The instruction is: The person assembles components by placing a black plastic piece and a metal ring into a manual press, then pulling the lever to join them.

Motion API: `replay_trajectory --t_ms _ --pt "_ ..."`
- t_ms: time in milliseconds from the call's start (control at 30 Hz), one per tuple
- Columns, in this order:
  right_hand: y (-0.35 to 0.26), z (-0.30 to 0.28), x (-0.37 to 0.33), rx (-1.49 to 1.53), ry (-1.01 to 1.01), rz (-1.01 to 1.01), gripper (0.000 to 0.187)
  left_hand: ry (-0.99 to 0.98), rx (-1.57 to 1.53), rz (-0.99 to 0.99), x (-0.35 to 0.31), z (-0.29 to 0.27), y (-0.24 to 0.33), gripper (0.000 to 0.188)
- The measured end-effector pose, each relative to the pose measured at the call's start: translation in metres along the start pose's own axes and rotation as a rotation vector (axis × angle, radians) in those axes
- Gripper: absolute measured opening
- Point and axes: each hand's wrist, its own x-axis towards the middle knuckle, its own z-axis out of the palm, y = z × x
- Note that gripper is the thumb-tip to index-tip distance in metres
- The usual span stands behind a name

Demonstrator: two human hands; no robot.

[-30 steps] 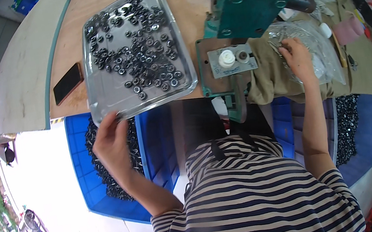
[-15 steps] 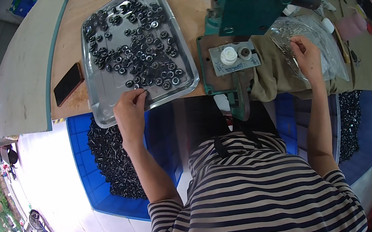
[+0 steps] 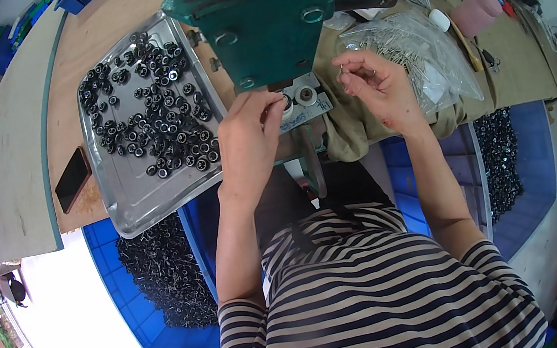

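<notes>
At the frame's centre, your left hand (image 3: 248, 137) pinches a small white round part (image 3: 287, 105) on the grey metal fixture plate (image 3: 306, 99) beneath the green metal press (image 3: 264, 21). Your right hand (image 3: 376, 87), just right of it, pinches a thin metal pin (image 3: 342, 69), fingers curled. The silver tray of black rings (image 3: 138, 127) lies on the worktop (image 3: 17, 155), upper left.

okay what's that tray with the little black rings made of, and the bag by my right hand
The tray looks like bare metal, probably steel or aluminium: silvery, dull sheen, raised rim. The bag beside the right hand looks like thin clear plastic film: see-through, crinkled, glinting.
</notes>
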Motion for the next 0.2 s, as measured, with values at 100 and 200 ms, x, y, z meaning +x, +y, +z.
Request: replay_trajectory --t_ms 100,200 --pt "-0.0011 0.0032 -0.0008 -0.007 -0.017 -0.009 0.022 -0.035 0.256 0.101 0.0022 -0.0001 0.0055 0.011" --pt "-0.0041 0.0065 0.001 -0.072 -0.097 -0.075 0.021 -0.041 0.555 0.241 0.0037 -0.0004 0.0106 0.014"
